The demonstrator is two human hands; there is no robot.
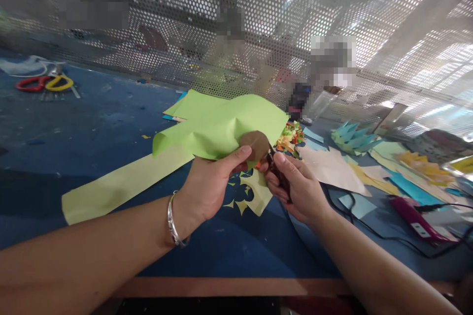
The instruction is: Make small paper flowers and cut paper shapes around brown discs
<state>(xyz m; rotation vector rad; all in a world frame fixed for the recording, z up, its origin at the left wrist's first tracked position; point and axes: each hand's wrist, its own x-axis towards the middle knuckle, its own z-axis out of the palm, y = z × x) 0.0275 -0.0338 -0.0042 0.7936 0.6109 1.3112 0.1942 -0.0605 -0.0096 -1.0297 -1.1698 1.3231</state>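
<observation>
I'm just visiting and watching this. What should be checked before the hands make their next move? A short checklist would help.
1. Green paper held: ok, the left hand grips its near edge.
2. Brown disc pinned: ok, the left thumb presses on it, against the green paper.
3. Scissors in hand: ok, the right hand is wrapped around the handles.
4. Green paper flat: not ok, it buckles near the left thumb.
5. Left fingers under the paper clear of the blades: cannot tell, they are partly hidden.
6. Black cable off the right forearm: cannot tell, it runs close by.
</observation>
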